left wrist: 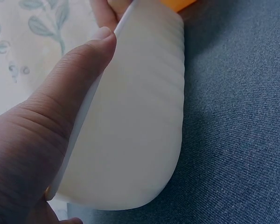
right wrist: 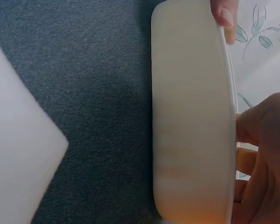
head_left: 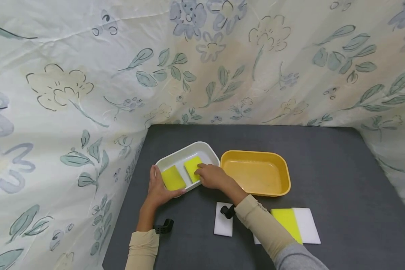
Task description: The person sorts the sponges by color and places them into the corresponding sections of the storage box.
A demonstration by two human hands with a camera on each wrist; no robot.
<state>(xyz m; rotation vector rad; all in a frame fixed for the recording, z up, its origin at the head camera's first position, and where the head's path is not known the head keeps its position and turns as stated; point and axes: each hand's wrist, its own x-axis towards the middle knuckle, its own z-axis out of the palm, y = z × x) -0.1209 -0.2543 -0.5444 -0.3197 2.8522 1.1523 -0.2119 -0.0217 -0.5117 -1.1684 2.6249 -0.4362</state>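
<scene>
A white tray (head_left: 207, 152) stands turned at an angle at the left of the table, with two yellow squares inside. My left hand (head_left: 159, 192) grips its left end, thumb along the near rim and fingers at the far side. In the left wrist view, the thumb (left wrist: 74, 79) lies on the lip above the white wall. My right hand (head_left: 213, 176) reaches over the near right rim and pinches the right yellow square (head_left: 191, 167) at its right edge. Beside it in the tray lies the left yellow square (head_left: 173, 178). The right wrist view hides the right fingertips behind the wall.
An orange-yellow tray (head_left: 256, 170) stands right beside the white one. Nearer me lie a white rectangle (head_left: 222, 227), another white piece (head_left: 307, 225) and a yellow piece (head_left: 288, 219), partly under my right sleeve. Floral cloth (head_left: 202, 93) hangs behind the dark table (head_left: 337, 187).
</scene>
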